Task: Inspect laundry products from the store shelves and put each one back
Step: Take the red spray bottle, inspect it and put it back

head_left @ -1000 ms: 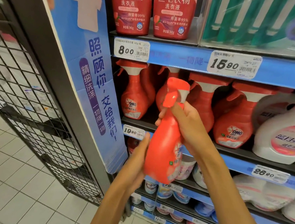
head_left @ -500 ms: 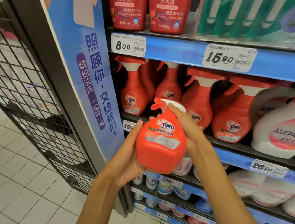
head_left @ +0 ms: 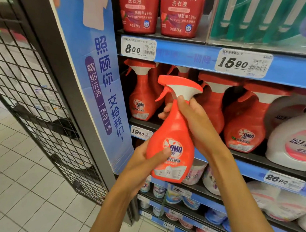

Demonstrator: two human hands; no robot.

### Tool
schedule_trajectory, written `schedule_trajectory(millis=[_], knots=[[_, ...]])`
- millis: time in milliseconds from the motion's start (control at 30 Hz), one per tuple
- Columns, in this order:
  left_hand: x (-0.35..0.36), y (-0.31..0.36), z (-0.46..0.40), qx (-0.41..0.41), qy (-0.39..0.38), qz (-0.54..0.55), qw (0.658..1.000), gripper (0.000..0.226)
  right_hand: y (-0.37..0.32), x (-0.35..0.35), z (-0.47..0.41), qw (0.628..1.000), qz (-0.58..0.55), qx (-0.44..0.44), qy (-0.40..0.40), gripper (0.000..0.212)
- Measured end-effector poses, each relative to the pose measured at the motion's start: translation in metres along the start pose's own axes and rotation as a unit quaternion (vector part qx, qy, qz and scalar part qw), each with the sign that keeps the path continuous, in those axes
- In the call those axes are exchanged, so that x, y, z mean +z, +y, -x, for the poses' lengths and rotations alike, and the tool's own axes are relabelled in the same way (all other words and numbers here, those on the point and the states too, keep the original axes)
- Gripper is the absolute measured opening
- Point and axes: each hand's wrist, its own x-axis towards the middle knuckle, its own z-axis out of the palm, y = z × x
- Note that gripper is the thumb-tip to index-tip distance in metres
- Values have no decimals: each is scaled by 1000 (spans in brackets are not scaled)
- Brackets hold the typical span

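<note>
I hold a red OMO spray bottle [head_left: 175, 130] upright in front of the middle shelf, its label facing me and its red-and-white trigger head at the top. My right hand [head_left: 195, 124] grips its neck just under the trigger head. My left hand [head_left: 143, 162] holds the lower left of the body, thumb lying across the label. More of the same spray bottles [head_left: 140, 99] stand in a row on the shelf [head_left: 258, 158] behind it.
A white and pink detergent jug [head_left: 298, 142] stands at the right of that shelf. Red bottles [head_left: 139, 7] and a green pack [head_left: 273, 21] sit on the shelf above. Lower shelves hold small tubs and pouches. A blue banner [head_left: 98, 83] and a wire grid panel [head_left: 35, 102] stand left.
The bottle was turned from side-on, tipped with its base towards me, then raised upright with its label facing me. My left thumb now lies over the label.
</note>
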Motion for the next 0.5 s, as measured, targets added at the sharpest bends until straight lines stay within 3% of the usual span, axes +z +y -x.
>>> schedule_trajectory(millis=[133, 300, 433, 500], knots=[[-4, 1, -4, 94, -6, -68, 993, 51, -11, -7, 20, 993, 42, -73, -87, 56], [0, 6, -16, 162, -15, -110, 981, 63, -31, -13, 36, 984, 58, -109, -128, 43], [4, -2, -23, 212, 30, -95, 972, 59, -31, -13, 35, 981, 95, -139, -99, 31], [8, -8, -25, 199, 57, -83, 975, 54, -22, -5, 31, 980, 107, -163, -25, 25]])
